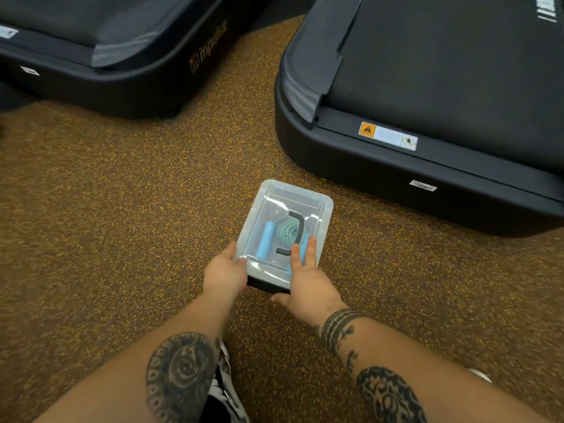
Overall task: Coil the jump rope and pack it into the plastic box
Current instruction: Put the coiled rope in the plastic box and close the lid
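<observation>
The plastic box [285,236] sat on the speckled floor [122,209] between two black treadmill bases [427,87], just in front of the person's knees. Its clear lid [293,195] was on, with a dark handle [293,233] across the top. Through the lid the jump rope [288,232] showed as a green coiled bundle with a blue grip [265,241] lying beside it, so the coiling and packing looked done and the step in hand seemed to be seating or latching the lid.

The left hand [225,274] clasped the near left corner, thumb on the lid's edge and fingers curled under the side, closed on the box. The right hand [308,283] lay flat on the lid, its fingers [311,247] stretched out and pressing down rather than gripping, the thumb tucked low by the near dark edge [268,285].

The box looked light and stiff, yet thin-walled and smooth; a squeeze on the middle of a wall would probably flex it and could pop the lid. The corners and rim seemed the firmest places to hold, or the top handle once the lid was locked. The rope inside was soft and springy, and could push up against a lid that was not fully seated
</observation>
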`<state>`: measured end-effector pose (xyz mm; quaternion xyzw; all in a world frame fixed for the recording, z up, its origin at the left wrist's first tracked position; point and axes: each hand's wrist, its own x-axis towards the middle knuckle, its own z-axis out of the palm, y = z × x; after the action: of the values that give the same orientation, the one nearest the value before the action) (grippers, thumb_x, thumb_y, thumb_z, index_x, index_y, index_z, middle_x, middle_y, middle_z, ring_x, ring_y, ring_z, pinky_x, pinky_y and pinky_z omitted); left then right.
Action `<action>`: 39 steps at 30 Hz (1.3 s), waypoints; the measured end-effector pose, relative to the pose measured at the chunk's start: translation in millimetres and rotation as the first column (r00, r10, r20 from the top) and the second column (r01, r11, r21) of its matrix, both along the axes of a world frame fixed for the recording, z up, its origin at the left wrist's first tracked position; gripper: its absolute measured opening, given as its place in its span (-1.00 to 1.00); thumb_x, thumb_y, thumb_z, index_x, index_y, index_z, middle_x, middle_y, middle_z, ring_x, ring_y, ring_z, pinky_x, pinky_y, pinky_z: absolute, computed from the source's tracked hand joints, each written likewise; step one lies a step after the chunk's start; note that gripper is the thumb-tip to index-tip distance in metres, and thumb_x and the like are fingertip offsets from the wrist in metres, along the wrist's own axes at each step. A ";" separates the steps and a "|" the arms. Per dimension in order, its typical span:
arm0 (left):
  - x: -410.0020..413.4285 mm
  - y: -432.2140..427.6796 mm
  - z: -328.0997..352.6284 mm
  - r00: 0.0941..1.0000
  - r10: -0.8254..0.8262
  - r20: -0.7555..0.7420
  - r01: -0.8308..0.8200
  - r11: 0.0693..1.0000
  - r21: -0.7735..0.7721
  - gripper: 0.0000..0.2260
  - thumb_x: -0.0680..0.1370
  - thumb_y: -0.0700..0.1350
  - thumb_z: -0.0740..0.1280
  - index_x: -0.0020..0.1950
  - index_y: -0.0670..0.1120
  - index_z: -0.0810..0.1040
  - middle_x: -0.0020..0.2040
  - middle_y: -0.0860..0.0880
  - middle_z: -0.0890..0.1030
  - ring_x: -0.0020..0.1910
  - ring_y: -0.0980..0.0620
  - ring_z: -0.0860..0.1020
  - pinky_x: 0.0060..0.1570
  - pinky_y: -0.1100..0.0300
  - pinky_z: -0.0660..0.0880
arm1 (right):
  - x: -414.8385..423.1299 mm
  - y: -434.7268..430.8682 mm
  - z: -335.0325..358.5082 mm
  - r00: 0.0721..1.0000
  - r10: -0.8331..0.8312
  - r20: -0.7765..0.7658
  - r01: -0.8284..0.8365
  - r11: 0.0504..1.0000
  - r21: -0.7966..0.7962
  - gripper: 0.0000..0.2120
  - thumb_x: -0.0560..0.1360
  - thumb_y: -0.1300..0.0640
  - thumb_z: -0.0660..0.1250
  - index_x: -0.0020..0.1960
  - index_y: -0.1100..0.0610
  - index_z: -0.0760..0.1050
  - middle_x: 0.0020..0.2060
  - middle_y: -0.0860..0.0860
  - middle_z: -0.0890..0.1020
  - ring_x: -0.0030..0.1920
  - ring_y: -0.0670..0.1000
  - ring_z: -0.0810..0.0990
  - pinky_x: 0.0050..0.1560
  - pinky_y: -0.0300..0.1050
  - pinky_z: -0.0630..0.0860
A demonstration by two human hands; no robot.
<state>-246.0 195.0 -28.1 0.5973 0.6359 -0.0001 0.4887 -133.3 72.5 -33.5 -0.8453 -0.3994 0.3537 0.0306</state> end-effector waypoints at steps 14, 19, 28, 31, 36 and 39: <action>-21.9 15.6 -4.4 0.524 -0.719 -0.456 0.839 0.530 0.128 -0.14 0.55 0.25 0.26 0.62 -0.09 -0.14 0.63 -0.13 0.10 0.45 -0.20 0.38 0.32 -0.08 0.41 | -0.8 1.4 2.5 0.990 0.098 0.100 -0.091 0.993 -0.069 0.03 0.46 -0.29 0.29 0.58 0.11 -0.29 0.51 0.21 -0.47 0.36 0.37 0.38 0.26 0.18 0.51; -14.3 14.9 3.6 0.559 -0.672 -0.486 0.811 0.564 0.152 -0.21 0.57 0.23 0.25 0.62 -0.09 -0.04 0.47 -0.18 0.41 0.32 -0.20 0.50 0.23 -0.06 0.49 | -0.6 2.5 3.7 0.978 0.156 0.138 -0.142 0.984 -0.109 -0.04 0.51 -0.30 0.19 0.58 0.16 -0.28 0.51 0.27 -0.43 0.32 0.38 0.42 0.21 0.19 0.54; -2.4 23.4 18.0 0.511 -0.627 -0.589 0.820 0.562 0.113 -0.31 0.49 0.28 0.33 0.50 -0.03 0.26 0.15 -0.14 0.61 0.13 -0.17 0.58 0.01 -0.02 0.55 | 3.0 6.6 12.9 0.985 0.144 0.099 -0.130 0.982 -0.135 -0.04 0.50 -0.30 0.22 0.59 0.11 -0.26 0.52 0.22 -0.43 0.30 0.31 0.48 0.18 0.15 0.56; 11.6 32.9 26.5 0.523 -0.639 -0.565 0.827 0.540 0.155 -0.33 0.36 0.27 0.48 0.33 -0.07 0.45 0.21 -0.08 0.57 0.19 -0.14 0.55 0.07 -0.02 0.54 | 8.0 6.0 17.7 0.975 0.166 0.144 -0.145 0.979 -0.144 -0.02 0.45 -0.36 0.24 0.59 0.08 -0.18 0.56 0.22 -0.32 0.24 0.27 0.54 0.12 0.13 0.57; 52.6 50.7 22.5 0.423 -0.797 -0.431 0.906 0.382 0.183 -0.09 0.46 0.21 0.42 0.62 -0.04 -0.01 0.66 -0.01 -0.03 0.62 -0.10 -0.04 0.55 -0.08 0.08 | 25.5 14.8 34.9 0.920 0.278 0.275 -0.262 0.960 -0.093 -0.27 0.51 -0.38 0.06 0.46 0.12 0.20 0.49 0.32 0.28 0.19 0.23 0.59 0.16 0.14 0.42; 83.2 61.4 11.7 0.566 -0.750 -0.342 0.823 0.499 0.270 -0.38 0.60 0.09 0.26 0.59 -0.08 0.14 0.64 -0.07 0.09 0.58 -0.18 0.09 0.53 -0.07 0.13 | 51.5 30.0 45.2 0.934 0.177 0.310 -0.209 0.975 0.073 -0.52 0.61 -0.22 0.00 0.32 0.11 0.31 0.01 0.15 0.66 -0.07 0.19 0.67 -0.04 0.07 0.46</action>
<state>-162.8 256.4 -16.4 0.9046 0.3190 -0.1473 0.2412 -81.9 102.5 11.6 -0.8433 -0.4983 0.2003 -0.0211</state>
